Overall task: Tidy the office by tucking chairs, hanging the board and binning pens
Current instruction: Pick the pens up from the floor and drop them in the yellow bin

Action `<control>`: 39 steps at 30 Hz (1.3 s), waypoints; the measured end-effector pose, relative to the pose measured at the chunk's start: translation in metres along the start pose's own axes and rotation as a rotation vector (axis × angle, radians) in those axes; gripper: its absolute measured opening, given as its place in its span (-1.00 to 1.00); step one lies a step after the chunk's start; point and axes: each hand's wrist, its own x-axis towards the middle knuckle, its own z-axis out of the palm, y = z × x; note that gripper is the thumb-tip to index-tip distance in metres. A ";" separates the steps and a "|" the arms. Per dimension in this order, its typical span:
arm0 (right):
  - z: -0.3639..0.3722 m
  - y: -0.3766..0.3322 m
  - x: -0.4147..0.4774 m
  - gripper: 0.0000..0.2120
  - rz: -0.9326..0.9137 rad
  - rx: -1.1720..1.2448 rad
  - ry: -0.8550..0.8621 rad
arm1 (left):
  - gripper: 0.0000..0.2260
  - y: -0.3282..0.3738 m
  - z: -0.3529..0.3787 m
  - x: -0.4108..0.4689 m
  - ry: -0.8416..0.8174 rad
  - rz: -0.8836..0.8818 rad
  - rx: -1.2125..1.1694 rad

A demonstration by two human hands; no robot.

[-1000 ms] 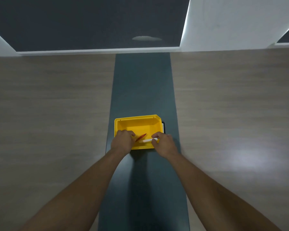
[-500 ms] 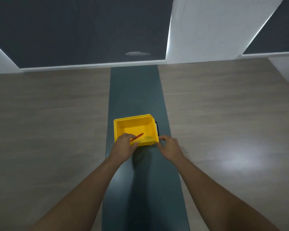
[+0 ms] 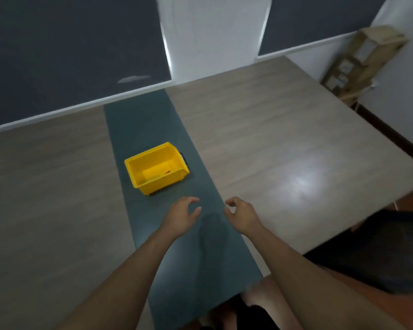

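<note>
A yellow plastic bin [image 3: 138,173] stands on the dark green strip [image 3: 150,122] that runs down the middle of the wooden table. A small red tip of a pen [image 3: 168,172] shows inside the bin near its right wall; the rest of its contents are blurred. My left hand [image 3: 183,214] hovers over the strip just in front of the bin, fingers apart and empty. Beside it, my right hand [image 3: 240,211] is also empty with loosely curled fingers. Both hands are clear of the bin.
The wooden table [image 3: 284,144] ends at its right edge. A dark chair seat [image 3: 386,253] sits beyond the near right corner. A wooden frame [image 3: 358,60] leans against the far right wall. A dark wall panel [image 3: 69,44] runs behind the table.
Both hands have let go of the pens and pulled back from the bin toward me. The red pen now lies inside the bin. The view has swung to the right.
</note>
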 end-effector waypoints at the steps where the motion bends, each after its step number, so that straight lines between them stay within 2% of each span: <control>1: -0.005 0.009 -0.014 -0.66 0.025 0.017 0.014 | -0.64 0.009 0.008 -0.005 -0.025 0.014 0.002; 13: -0.052 0.128 -0.191 -0.62 0.265 0.150 0.214 | -0.66 0.105 0.117 -0.090 -0.307 0.200 -0.006; 23: -0.061 0.264 -0.424 -0.70 0.425 0.220 0.387 | -0.67 0.174 0.251 -0.248 -0.515 0.360 0.050; 27: -0.053 0.321 -0.528 -0.71 0.550 0.273 0.468 | -0.69 0.203 0.301 -0.317 -0.634 0.442 0.120; 32: -0.034 0.380 -0.646 -0.73 0.733 0.360 0.653 | -0.70 0.249 0.359 -0.387 -0.763 0.608 0.244; 39: -0.005 0.441 -0.770 -0.76 0.976 0.521 0.865 | -0.69 0.319 0.441 -0.464 -0.920 0.809 0.374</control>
